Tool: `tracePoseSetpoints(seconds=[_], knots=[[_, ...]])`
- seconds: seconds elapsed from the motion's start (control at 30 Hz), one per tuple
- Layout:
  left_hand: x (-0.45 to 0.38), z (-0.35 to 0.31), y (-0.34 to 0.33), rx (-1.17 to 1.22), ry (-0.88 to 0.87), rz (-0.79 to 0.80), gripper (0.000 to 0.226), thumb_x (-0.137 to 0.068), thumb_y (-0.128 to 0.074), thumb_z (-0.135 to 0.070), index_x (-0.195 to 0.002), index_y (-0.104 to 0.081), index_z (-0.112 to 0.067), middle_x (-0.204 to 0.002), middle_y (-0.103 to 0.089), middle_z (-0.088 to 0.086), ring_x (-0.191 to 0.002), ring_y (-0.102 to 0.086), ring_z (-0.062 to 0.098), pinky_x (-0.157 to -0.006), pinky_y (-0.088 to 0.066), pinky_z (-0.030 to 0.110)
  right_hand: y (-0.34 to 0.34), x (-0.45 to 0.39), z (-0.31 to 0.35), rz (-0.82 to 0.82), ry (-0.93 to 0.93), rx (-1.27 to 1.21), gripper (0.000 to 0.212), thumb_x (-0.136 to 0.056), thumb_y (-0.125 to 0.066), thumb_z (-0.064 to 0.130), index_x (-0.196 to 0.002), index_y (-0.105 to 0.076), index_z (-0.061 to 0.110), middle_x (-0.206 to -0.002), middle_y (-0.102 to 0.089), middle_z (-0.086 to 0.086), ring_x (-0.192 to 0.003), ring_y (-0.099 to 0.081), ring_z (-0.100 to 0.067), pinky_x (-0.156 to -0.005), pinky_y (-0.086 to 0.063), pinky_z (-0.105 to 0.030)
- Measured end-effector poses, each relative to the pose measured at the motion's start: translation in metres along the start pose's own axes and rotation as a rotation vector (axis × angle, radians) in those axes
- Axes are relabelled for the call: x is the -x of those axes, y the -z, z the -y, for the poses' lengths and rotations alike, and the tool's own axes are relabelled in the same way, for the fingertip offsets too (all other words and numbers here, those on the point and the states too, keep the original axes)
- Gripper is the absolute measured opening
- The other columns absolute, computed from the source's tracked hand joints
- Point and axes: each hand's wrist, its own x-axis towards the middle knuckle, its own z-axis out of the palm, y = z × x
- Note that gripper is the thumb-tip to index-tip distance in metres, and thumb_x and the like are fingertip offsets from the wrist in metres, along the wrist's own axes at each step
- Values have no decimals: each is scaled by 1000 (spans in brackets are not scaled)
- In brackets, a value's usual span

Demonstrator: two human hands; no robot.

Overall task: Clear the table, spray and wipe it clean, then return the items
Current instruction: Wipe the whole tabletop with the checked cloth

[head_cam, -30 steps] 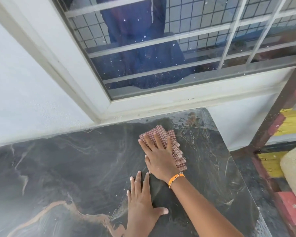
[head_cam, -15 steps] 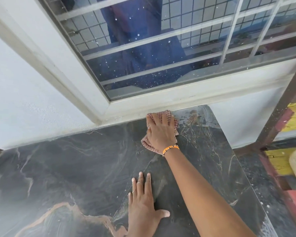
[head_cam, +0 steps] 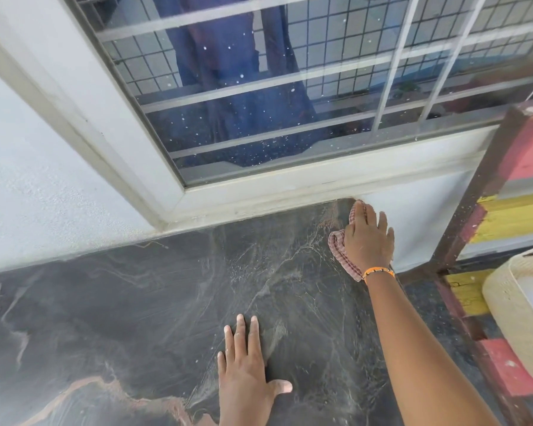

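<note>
The dark marble table top [head_cam: 120, 309] fills the lower left of the head view, with wet streaks across it. My right hand [head_cam: 368, 241] presses flat on a red-and-white checked cloth [head_cam: 340, 252] at the table's far right corner, against the wall below the window. Most of the cloth is hidden under the hand. An orange bracelet sits on that wrist. My left hand [head_cam: 246, 370] rests flat on the table near the front, fingers straight, holding nothing.
A window [head_cam: 274, 87] with white bars and frame runs along the table's far edge. To the right stand a dark-framed shelf with red and yellow boards [head_cam: 511, 216] and a pale woven basket [head_cam: 523, 305].
My right hand has slid the cloth away from me and then rightward into the table's far right corner. The left hand has stayed flat in place.
</note>
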Motion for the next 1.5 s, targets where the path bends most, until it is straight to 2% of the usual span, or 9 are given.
tracePoseSetpoints(seconds=[0.33,0.53,0.73,0.87,1.0,1.13,1.27,1.37,1.5], knots=[[3,7,-4,43,-32,-55,113,-72,-58,-63,-141,23,-23,-154,25,-3,-142,23,22,-118,1,40,-35,29,68,-10,285,94,59,-95,-30,29,-149,-11,17,-158,-16,-3,-144,-14,-26,-116,-9,-50],[23,35,-9,74,79,-161,130,-34,1,-95,-136,26,-19,-155,19,-2,-144,16,21,-117,-4,37,-68,80,167,152,711,64,61,-94,-33,30,-150,-12,18,-158,-14,-1,-146,-7,-25,-117,1,-48],[30,36,-7,19,22,-96,134,-31,5,-96,-139,11,-17,-156,4,10,-144,-4,34,-115,-20,43,-72,115,159,275,1092,51,60,-88,-44,27,-146,-27,28,-156,-23,5,-144,-15,-19,-118,-4,-45],[25,32,-9,2,10,39,134,-23,0,-94,-133,26,-22,-147,34,5,-139,22,0,-117,-5,39,-49,70,100,167,972,93,58,-91,-38,28,-147,-23,30,-156,-21,8,-145,-14,-14,-119,-3,-40],[22,28,-11,-66,23,104,127,-32,-7,-94,-129,34,-23,-149,33,0,-143,20,24,-117,-2,37,-22,7,31,32,644,132,57,-94,-34,26,-148,-17,30,-157,-19,9,-145,-13,-15,-118,-4,-39],[26,24,-9,-82,36,104,141,-9,16,-92,-130,33,-22,-149,33,0,-143,19,25,-117,-4,37,-10,-14,-2,-31,351,115,56,-94,-34,23,-148,-20,25,-157,-21,3,-144,-14,-23,-118,-9,-45],[23,26,-17,-67,53,66,119,-58,-33,-86,-133,32,-20,-151,30,-3,-142,21,23,-117,-2,37,-14,18,-8,-85,160,99,55,-93,-29,26,-147,-22,21,-156,-22,-2,-143,-13,-33,-115,-13,-50],[25,29,-19,-53,13,-31,112,-61,-35,-82,-128,33,-25,-150,30,-6,-142,21,21,-117,-2,35,-22,55,5,-88,157,114,57,-92,-28,28,-148,-20,20,-156,-22,-4,-143,-17,-30,-115,-11,-52],[37,36,-21,-14,-36,-91,117,-43,-4,-89,-128,36,-20,-148,31,-5,-135,30,17,-117,2,32,-42,102,53,-13,303,90,62,-93,-32,30,-150,-9,22,-159,-10,-1,-146,-8,-26,-116,-5,-50]])
